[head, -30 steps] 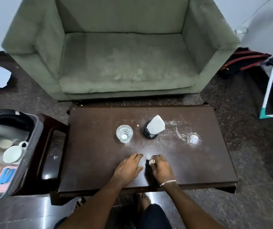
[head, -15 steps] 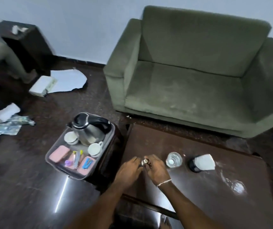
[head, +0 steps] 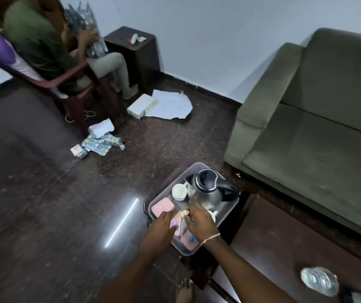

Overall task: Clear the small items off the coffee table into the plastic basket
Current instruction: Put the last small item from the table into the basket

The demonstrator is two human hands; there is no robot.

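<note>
So the green sofa [head: 319, 136] takes up the whole right side, and the dark coffee surface [head: 269, 243] sits in front of it with a clear glass [head: 319, 281] on its near corner, not yet cleared. Just left of that surface is the grey plastic basket [head: 230, 217], already pretty crowded: a kettle [head: 208, 186] hogs the far half, a white cup [head: 179, 191] sits beside it, and a pink case [head: 162, 207] lies at the left wall.

Both hands are over the near half of the basket. The right hand [head: 199, 221] has its fingers pinched shut on a small pale item [head: 185, 213]; too small and blurry to say what it is. The left hand [head: 161, 226] hovers next to it, fingers loosely curled, holding nothing as far as I can see.

If it were me, I'd lower it into the free gap by the pink case, not drop it, staying clear of the kettle and cup. Someone's sitting in a chair [head: 70, 84] in the far corner, with paper scraps [head: 100, 141] on the floor, all well out of the way.
</note>
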